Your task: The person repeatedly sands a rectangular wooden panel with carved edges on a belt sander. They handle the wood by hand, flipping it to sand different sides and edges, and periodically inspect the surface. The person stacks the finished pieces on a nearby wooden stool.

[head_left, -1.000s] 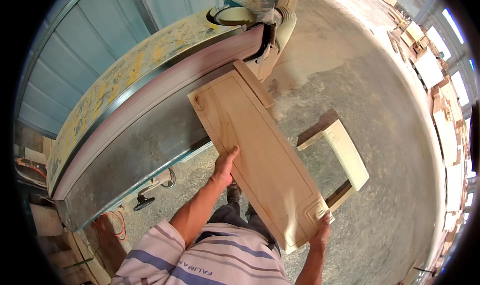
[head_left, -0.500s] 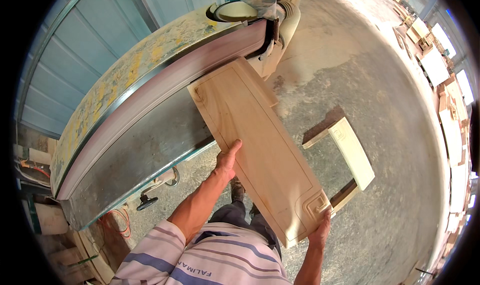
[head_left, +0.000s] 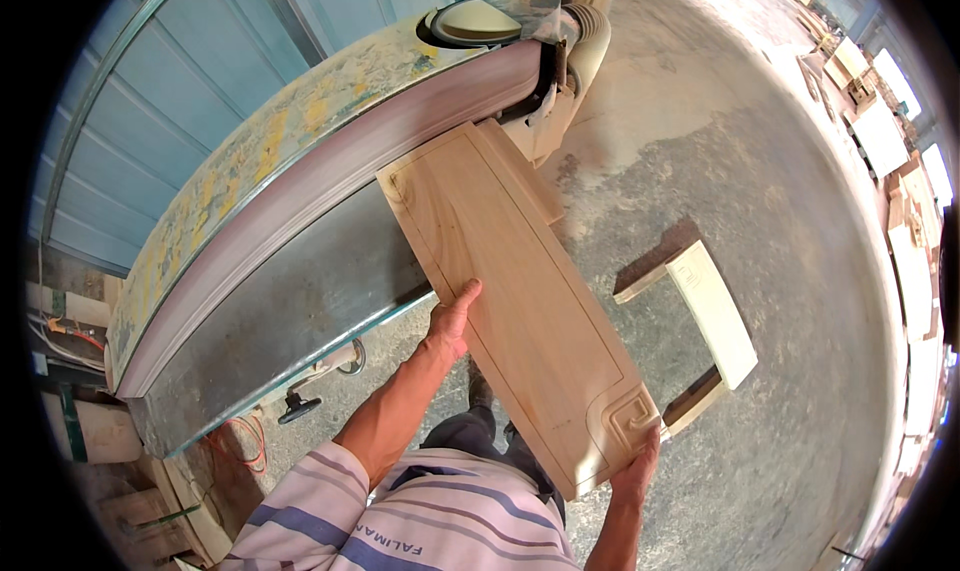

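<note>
Both my hands hold a long wooden panel (head_left: 520, 301) with a thin line routed round its face and a carved scroll at the near right corner. My left hand (head_left: 452, 321) grips the left long edge, thumb on top. At the near right end, my right hand (head_left: 636, 466) holds the edge beside the carving; most of its fingers are hidden underneath. The panel's far end lies over the grey metal table (head_left: 290, 281), against or very close to the pinkish sanding belt (head_left: 330, 181). Another wooden piece (head_left: 540, 186) shows along the panel's far right edge.
Above the belt curves the worn yellow-green housing of the sander (head_left: 270, 141), with a ribbed hose (head_left: 590, 46) at its far end. A black-handled crank (head_left: 300, 408) sits below the table edge. A pale wooden stand (head_left: 715, 311) is on the concrete floor at right. Wooden pieces are stacked far right.
The panel's far end has shifted slightly left along the belt, showing more of the piece beside it. Both hands keep their grip. The view has moved a little.
</note>
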The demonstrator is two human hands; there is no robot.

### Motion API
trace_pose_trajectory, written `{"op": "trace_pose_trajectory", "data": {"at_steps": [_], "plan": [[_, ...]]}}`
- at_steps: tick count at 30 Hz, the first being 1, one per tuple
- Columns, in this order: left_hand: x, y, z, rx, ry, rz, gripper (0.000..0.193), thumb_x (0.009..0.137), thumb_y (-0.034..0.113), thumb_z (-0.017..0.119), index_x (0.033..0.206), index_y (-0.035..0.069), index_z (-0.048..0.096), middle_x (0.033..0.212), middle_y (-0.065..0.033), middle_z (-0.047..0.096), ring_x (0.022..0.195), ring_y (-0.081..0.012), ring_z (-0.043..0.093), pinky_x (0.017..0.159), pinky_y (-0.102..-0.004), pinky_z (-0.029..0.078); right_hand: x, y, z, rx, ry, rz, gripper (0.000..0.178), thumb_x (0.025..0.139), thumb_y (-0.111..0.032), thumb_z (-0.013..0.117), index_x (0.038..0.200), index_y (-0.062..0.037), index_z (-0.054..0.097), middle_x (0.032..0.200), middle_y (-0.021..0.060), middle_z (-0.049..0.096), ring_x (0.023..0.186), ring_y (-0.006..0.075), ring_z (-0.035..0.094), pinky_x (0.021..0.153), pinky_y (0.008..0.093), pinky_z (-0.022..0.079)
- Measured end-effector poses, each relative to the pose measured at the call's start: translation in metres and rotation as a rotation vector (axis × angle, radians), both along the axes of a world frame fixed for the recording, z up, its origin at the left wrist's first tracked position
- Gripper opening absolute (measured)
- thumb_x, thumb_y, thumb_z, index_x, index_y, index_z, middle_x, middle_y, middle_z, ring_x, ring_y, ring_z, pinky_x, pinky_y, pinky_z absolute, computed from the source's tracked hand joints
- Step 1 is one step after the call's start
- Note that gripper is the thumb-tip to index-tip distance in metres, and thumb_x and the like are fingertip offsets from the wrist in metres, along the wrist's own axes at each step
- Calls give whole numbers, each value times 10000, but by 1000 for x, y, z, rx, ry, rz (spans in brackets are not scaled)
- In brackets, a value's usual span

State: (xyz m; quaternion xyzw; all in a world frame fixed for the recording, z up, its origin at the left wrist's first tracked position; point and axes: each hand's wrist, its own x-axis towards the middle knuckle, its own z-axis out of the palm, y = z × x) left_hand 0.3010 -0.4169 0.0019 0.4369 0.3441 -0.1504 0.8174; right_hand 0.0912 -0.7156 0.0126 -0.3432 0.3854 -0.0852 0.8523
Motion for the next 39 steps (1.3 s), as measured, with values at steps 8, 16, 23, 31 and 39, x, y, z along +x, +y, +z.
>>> {"op": "trace_pose_trajectory", "data": {"at_steps": [8,16,23,31,39], "plan": [[5,6,-7,-17,2,-23,639,756,329,728,1254,35,455,1224,-96,524,1119,-250,512,910,-442,460,10,4,3,-8,50,-7,495,939,-399,421,1271,-33,438,1196,123,536,1048,269,568,879,411,502],[6,7,-7,-15,45,-35,602,762,322,726,1242,61,474,1206,-79,539,1103,-237,521,897,-430,468,11,5,1,-32,106,-42,507,930,-411,434,1259,-25,447,1178,135,546,1015,283,587,847,428,521],[7,6,-6,-4,46,-50,590,755,340,732,1219,62,495,1186,-79,553,1087,-236,533,884,-430,476,12,8,6,-22,78,-55,522,918,-426,457,1248,-22,460,1161,136,556,995,286,595,841,430,524],[6,7,-11,-29,21,-39,602,751,346,734,1220,56,492,1189,-79,551,1096,-249,526,886,-439,472,10,6,6,-64,39,-15,482,909,-389,491,1262,-61,462,1201,97,545,1056,262,562,900,417,486],[6,5,-7,11,22,-29,628,732,348,753,1221,59,487,1181,-68,550,1087,-241,527,886,-431,471,1,0,-12,-42,-30,9,467,926,-374,473,1269,-57,457,1212,99,538,1070,261,555,915,412,472]]}}
